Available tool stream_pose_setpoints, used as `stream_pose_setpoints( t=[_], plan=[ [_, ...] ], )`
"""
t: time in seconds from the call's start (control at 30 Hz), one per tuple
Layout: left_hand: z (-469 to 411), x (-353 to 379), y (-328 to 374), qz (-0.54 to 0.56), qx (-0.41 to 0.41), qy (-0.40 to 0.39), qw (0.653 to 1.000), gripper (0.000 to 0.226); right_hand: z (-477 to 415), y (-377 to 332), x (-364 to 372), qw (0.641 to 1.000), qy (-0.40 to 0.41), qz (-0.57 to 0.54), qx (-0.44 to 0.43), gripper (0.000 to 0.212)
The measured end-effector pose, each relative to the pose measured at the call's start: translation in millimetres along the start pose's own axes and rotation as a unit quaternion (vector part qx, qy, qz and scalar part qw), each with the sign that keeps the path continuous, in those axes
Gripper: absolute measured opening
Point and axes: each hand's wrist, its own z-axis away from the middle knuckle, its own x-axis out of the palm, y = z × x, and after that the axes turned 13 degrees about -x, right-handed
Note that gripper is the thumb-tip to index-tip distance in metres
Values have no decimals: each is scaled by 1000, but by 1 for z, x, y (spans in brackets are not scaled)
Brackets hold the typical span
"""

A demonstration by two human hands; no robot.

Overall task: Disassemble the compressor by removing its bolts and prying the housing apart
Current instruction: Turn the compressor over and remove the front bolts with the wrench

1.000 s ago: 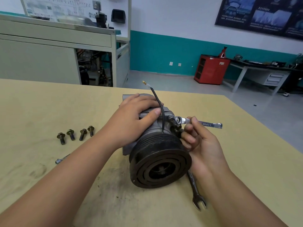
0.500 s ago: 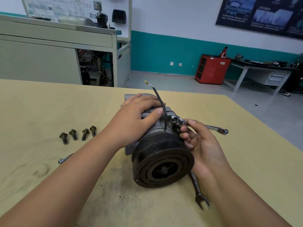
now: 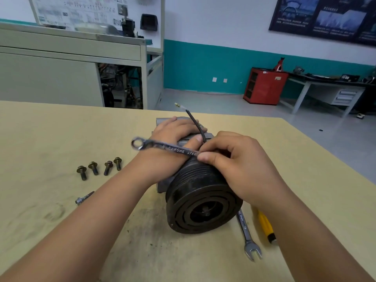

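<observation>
My right hand [image 3: 240,159] has left the right side of the compressor [image 3: 203,200] and lifted over the top of its black pulley. The combination wrench [image 3: 162,146] is off the bolt it was on. I now pinch it near its open end, and it has swung round so the ring end points left, above the wrist of my left hand [image 3: 173,135]. With my forearm shifted, a yellow-handled tool [image 3: 264,224] shows on the table beside the other wrench [image 3: 245,235].
</observation>
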Motion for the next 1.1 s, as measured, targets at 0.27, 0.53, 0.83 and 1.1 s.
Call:
stream_pose_setpoints(
  t=[0.27, 0.53, 0.83, 1.1],
  plan=[
    [2, 0, -2, 11, 2, 14, 1000, 28, 14, 11, 2, 980, 158, -120, 35, 20],
    [4, -1, 0, 4, -10, 11, 1000, 27, 17, 24, 7, 825, 279, -454, 187, 18],
    [3, -1, 0, 5, -13, 10, 1000, 26, 17, 26, 12, 709, 270, -593, 270, 9],
    [4, -1, 1, 4, -9, 16, 1000, 26, 16, 26, 9, 700, 256, -588, 314, 21]
  ],
)
